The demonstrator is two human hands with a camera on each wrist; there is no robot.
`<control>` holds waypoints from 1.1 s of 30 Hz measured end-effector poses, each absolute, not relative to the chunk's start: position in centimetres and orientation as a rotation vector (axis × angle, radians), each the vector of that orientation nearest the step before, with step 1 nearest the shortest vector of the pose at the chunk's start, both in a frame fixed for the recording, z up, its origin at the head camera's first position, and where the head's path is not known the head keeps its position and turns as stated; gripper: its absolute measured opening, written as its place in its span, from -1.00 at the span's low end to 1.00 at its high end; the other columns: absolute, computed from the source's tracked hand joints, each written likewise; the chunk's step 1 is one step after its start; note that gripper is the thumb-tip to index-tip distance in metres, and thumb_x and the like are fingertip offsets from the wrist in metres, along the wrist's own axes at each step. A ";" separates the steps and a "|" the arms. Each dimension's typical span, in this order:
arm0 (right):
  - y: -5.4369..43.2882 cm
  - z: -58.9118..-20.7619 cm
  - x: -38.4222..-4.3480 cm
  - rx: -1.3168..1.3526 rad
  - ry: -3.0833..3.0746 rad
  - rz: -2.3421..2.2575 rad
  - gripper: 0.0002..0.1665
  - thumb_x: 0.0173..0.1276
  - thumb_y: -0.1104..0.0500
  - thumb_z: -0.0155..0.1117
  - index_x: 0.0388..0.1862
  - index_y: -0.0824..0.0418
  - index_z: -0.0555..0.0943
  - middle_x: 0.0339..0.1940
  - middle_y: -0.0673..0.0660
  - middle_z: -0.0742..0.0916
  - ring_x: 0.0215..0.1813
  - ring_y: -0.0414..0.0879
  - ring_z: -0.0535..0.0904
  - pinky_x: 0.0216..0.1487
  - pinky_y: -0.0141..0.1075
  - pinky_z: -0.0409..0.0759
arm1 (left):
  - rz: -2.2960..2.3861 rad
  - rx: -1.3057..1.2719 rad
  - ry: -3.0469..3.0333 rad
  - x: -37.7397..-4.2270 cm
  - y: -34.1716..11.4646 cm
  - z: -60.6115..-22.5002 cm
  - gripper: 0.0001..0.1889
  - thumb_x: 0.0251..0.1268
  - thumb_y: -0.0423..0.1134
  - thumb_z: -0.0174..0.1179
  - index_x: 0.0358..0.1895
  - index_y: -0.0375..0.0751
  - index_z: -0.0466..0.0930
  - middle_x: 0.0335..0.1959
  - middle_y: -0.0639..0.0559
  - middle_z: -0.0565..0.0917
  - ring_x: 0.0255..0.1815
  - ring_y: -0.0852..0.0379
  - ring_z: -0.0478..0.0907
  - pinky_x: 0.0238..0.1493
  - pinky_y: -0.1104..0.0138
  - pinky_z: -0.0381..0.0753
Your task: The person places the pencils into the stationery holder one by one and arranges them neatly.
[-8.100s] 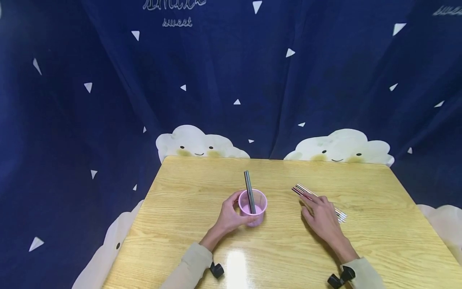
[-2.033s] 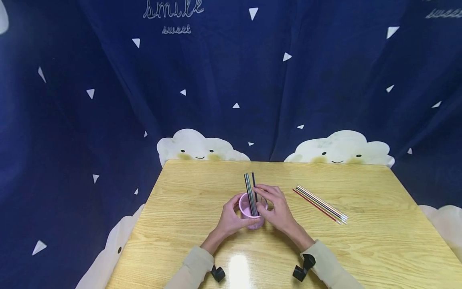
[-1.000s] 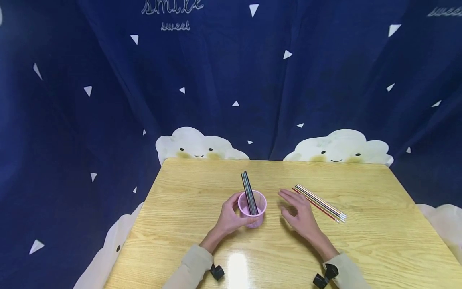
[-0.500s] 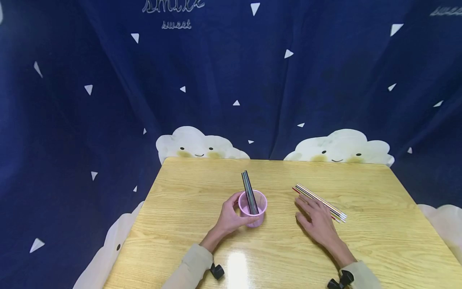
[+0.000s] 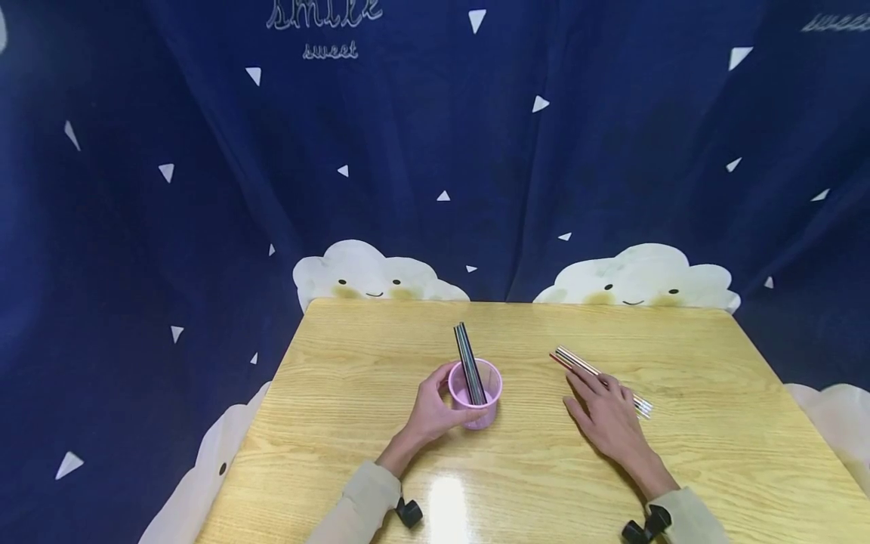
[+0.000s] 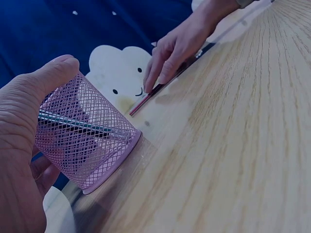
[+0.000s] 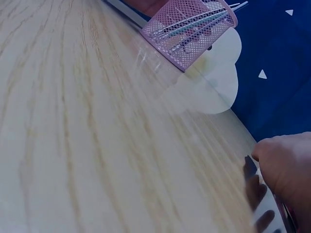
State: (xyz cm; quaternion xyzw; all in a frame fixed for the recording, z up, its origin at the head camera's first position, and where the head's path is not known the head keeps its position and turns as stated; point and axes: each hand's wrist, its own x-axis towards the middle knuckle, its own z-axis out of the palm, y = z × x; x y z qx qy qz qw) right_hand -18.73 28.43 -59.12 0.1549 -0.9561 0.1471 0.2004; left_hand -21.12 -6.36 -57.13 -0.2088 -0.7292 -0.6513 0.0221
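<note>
A pink mesh pen holder (image 5: 479, 420) stands upright on the table, and my left hand (image 5: 431, 412) grips it from the left, thumb in front. Several dark, shiny pencils (image 5: 469, 363) lean together inside it, their tops above the rim. To the right, a small row of pencils (image 5: 642, 406) lies slantwise on the tabletop. Over that row is my right hand (image 5: 607, 417), fingers extended and fingertips right at the pencils, thumb apart on the near side. A red pencil (image 6: 138, 105) pokes out beyond those fingers in the left wrist view. The middle of the row is hidden under the hand.
The wooden table (image 5: 367, 340) ends at a dark blue curtain (image 5: 408, 113) printed with white triangles and smiling clouds. Small black cameras (image 5: 409, 513) are strapped at both wrists.
A dark pencil has gone into the pen holder from my right hand, which then moved back right and settled over the row. My left hand keeps its grip on the holder.
</note>
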 end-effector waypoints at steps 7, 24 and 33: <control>28.6 -59.2 -19.1 0.430 -2.683 0.386 -0.44 0.50 0.00 0.31 0.36 0.25 0.62 0.38 0.21 0.64 0.29 0.33 0.45 0.02 0.25 0.39 | -2.029 -0.659 -2.253 -21.3 -6.4 -57.5 -0.10 -0.18 -0.31 0.71 0.39 -0.20 0.51 0.18 -0.09 0.70 0.17 -0.07 0.66 0.29 0.06 0.65; 29.0 -58.8 -20.1 0.520 -2.683 0.444 -0.56 0.45 0.10 0.37 0.24 0.23 0.71 0.21 0.27 0.71 0.11 0.23 0.57 -0.12 0.11 0.45 | -2.024 -0.646 -2.257 -21.2 -6.3 -57.4 -0.08 -0.18 -0.30 0.71 0.41 -0.20 0.50 0.20 -0.10 0.69 0.19 -0.08 0.65 0.31 0.06 0.64; 29.2 -57.9 -20.3 0.590 -2.720 0.344 -0.56 0.45 0.17 0.33 0.26 0.26 0.69 0.21 0.27 0.72 0.09 0.20 0.61 -0.20 0.07 0.54 | -2.073 -0.634 -2.232 -21.3 -6.4 -57.6 -0.08 -0.20 -0.41 0.69 0.40 -0.29 0.50 0.21 -0.18 0.68 0.22 -0.19 0.63 0.36 -0.07 0.58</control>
